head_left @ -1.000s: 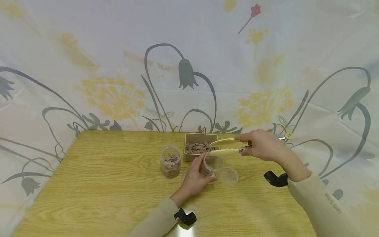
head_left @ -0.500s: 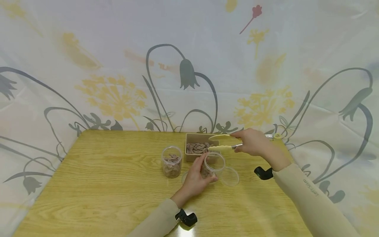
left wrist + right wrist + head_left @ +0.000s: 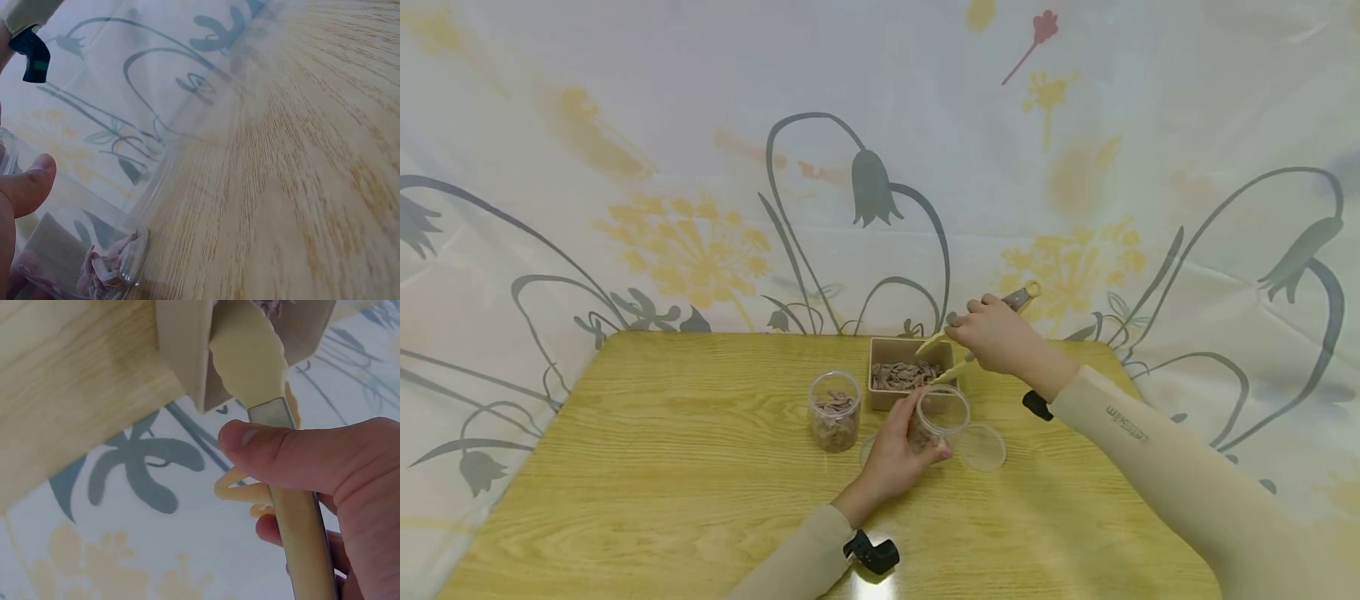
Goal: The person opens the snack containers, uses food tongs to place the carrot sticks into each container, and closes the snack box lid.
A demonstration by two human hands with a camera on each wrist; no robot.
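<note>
My right hand [image 3: 997, 335] grips a pair of tongs [image 3: 250, 356] with yellow scalloped tips and metal arms. The tips stand apart and dip into a beige rectangular box [image 3: 913, 400], which holds a heap of brownish-purple curled pieces [image 3: 901, 375]. In front of the box, my left hand [image 3: 895, 458] holds a clear plastic jar [image 3: 943, 408] from its left side, thumb in front. Some of the same pieces [image 3: 103, 272] lie at the bottom of that jar, as the left wrist view shows. What the tong tips touch inside the box cannot be told.
Left of my left hand stands a second clear jar [image 3: 834, 417] with similar pieces inside. A clear round lid [image 3: 983, 448] lies right of the held jar, and another lid [image 3: 867, 450] is partly hidden by my left hand. A patterned cloth [image 3: 700, 167] hangs behind the wooden table [image 3: 662, 500].
My right hand has moved left and tipped the tongs steeper, bringing their tips from above the held jar down into the box. My left hand and the jar stay in place.
</note>
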